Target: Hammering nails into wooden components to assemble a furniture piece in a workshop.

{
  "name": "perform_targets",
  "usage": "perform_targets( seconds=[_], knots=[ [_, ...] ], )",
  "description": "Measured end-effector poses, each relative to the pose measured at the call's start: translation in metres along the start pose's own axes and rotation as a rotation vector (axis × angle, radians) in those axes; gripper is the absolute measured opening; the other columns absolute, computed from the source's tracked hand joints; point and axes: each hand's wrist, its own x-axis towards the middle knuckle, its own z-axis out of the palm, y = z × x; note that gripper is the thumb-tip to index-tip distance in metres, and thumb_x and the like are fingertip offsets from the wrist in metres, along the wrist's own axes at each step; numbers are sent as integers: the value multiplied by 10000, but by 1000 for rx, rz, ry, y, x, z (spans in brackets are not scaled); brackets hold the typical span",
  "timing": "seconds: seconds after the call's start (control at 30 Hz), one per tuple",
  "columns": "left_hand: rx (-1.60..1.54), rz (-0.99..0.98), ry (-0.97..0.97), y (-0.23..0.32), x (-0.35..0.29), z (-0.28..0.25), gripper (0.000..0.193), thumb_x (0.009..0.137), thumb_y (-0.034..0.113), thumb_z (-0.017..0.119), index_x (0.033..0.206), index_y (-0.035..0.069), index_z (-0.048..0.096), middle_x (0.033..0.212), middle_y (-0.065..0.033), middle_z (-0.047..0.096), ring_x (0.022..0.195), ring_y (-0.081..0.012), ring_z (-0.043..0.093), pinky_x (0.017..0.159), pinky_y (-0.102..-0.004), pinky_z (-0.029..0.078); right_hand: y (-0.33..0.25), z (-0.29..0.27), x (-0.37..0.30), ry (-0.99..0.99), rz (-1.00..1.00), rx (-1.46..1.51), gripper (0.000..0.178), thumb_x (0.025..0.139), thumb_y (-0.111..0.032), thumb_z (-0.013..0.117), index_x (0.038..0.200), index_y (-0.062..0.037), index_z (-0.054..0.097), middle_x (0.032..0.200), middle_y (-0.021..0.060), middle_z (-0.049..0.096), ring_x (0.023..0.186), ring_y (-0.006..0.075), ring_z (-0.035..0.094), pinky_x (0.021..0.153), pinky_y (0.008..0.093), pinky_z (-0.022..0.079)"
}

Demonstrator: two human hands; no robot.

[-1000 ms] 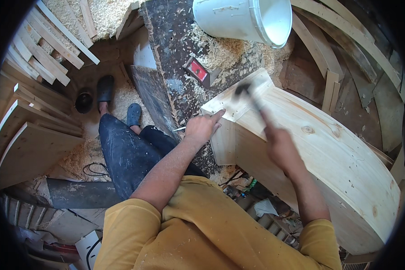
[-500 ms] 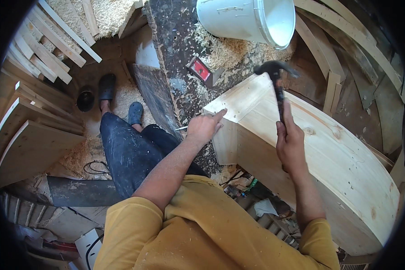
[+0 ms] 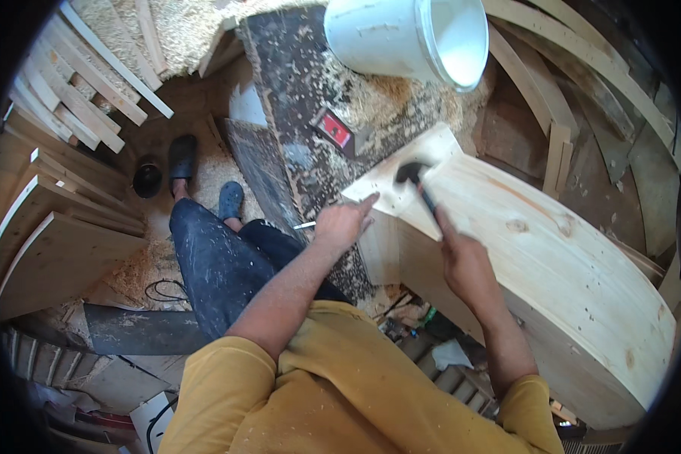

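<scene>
My right hand [image 3: 467, 266] grips a claw hammer [image 3: 427, 198] by its dark handle. The hammer's head is over the joint between a pale end board and the long, curved wooden piece [image 3: 537, 227]; whether it touches the wood I cannot tell. My left hand [image 3: 342, 225] rests at the near left corner of the end board [image 3: 390, 170], index finger stretched onto the wood. Its other fingers are curled, and a slim pale rod [image 3: 304, 225] sticks out from under them on the left. Whatever lies beneath the index fingertip is too small to make out.
A white bucket [image 3: 378, 38] lies tipped on the dark, shaving-strewn bench [image 3: 280, 68]. Near it sits a small red-and-black box [image 3: 334, 130]. Curved boards [image 3: 60, 265] stand at the left, wood strips [image 3: 91, 83] lie behind them, and more curved pieces [image 3: 575, 53] lean at the far right.
The hammer has swung down and left from above the wooden piece to over the end joint, with my right hand following. My left hand keeps its place on the corner.
</scene>
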Motion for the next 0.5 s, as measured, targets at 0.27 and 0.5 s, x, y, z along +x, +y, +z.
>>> perform_targets(
  seconds=[0.27, 0.5],
  knots=[
    [29, 11, 52, -2, 7, -5, 533, 866, 379, 592, 1364, 292, 424, 787, -105, 673, 687, -289, 663, 601, -414, 536, 7, 8, -2, -27, -3, -52, 574, 858, -41, 510, 1411, -57, 354, 778, 251, 599, 706, 409, 602, 643, 493, 470],
    [14, 19, 36, 0, 4, -3, 530, 859, 387, 598, 1353, 280, 440, 812, -108, 668, 717, -292, 660, 615, -415, 535, 16, 24, -2, -163, 66, -119, 573, 854, -25, 478, 1412, -69, 356, 776, 245, 610, 699, 414, 604, 642, 516, 469]
  ],
)
